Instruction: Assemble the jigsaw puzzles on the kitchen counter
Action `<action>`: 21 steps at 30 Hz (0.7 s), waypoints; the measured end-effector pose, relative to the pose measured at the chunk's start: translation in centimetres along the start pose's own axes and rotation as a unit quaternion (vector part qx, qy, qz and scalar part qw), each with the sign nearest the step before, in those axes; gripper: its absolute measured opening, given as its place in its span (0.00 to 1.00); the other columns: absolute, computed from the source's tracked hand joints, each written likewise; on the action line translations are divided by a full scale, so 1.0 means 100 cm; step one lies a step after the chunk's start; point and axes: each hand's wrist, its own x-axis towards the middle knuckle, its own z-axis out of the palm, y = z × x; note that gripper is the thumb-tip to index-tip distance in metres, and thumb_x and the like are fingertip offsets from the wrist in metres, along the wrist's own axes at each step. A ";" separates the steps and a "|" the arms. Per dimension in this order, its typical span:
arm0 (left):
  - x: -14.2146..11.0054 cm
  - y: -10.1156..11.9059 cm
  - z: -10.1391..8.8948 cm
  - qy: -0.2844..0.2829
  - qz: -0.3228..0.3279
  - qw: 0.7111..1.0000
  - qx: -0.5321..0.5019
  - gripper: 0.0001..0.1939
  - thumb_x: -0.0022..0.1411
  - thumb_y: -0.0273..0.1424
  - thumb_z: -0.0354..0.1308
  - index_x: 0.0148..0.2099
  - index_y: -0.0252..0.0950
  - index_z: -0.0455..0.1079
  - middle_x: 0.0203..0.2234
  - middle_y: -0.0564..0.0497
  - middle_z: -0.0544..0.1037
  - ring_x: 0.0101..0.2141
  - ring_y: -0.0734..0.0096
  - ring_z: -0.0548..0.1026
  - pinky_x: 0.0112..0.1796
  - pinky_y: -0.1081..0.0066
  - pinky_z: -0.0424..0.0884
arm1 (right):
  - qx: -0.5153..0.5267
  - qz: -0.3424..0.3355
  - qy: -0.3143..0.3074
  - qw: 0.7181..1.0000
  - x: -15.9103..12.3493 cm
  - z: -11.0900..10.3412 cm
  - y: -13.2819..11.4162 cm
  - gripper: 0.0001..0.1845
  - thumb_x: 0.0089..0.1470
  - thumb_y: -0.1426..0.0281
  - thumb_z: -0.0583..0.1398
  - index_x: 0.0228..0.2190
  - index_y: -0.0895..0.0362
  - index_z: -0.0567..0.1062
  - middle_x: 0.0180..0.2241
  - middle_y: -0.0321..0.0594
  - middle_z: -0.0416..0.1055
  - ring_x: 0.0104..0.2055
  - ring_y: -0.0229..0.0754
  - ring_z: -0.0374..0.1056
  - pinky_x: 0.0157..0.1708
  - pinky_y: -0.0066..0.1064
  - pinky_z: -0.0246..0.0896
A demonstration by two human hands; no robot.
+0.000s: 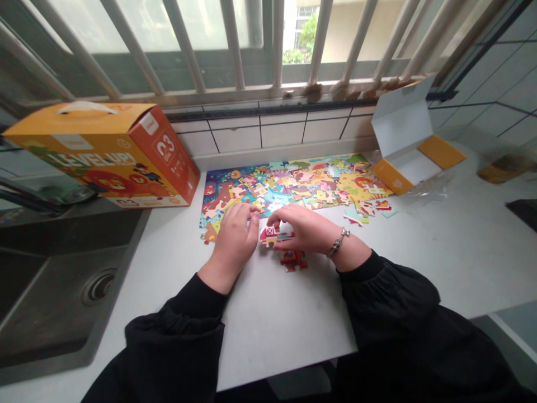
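My left hand [238, 232] rests at the near edge of a colourful jigsaw puzzle [277, 187], its fingers bent and pressed together with the tips turned inward. Whatever is under them, if anything, is hidden. Just to the right, my right hand [300, 226] curls its fingers and thumb round a puzzle piece [271, 235] showing a red and white barn. Partly beneath that hand lies another red puzzle piece [293, 260] on the white countertop. Many pieces cover the puzzle area, some overlapping or loose; exact joins are too small to tell.
Several loose pieces [369, 210] lie by the puzzle's right end. An open orange and white box [406, 157] stands behind them. To the left are a large orange puzzle box [104, 157] and a dark sink [50, 285]. A barred window [235, 45] rises behind.
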 end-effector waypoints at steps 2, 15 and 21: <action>0.000 0.000 -0.001 -0.005 0.000 1.000 0.002 0.11 0.79 0.34 0.49 0.46 0.40 0.72 0.44 0.44 0.81 0.50 0.53 0.77 0.55 0.52 0.72 | 0.002 -0.011 -0.018 1.000 0.000 0.003 -0.006 0.21 0.57 0.67 0.77 0.48 0.51 0.78 0.45 0.39 0.81 0.48 0.48 0.73 0.52 0.39 0.65; -0.008 0.003 -0.018 -0.206 0.134 0.968 -0.038 0.15 0.73 0.41 0.67 0.55 0.40 0.78 0.50 0.43 0.81 0.53 0.51 0.76 0.56 0.52 0.72 | -0.039 0.002 -0.009 0.999 -0.010 -0.015 0.011 0.16 0.58 0.64 0.78 0.42 0.52 0.80 0.44 0.41 0.79 0.48 0.49 0.72 0.52 0.40 0.65; -0.007 -0.001 -0.016 -0.241 0.128 0.961 -0.030 0.13 0.71 0.41 0.70 0.52 0.40 0.80 0.48 0.45 0.81 0.51 0.53 0.77 0.52 0.56 0.72 | -0.032 0.056 -0.082 0.994 -0.010 -0.019 0.013 0.06 0.61 0.68 0.75 0.41 0.52 0.87 0.38 0.39 0.79 0.40 0.43 0.73 0.43 0.34 0.64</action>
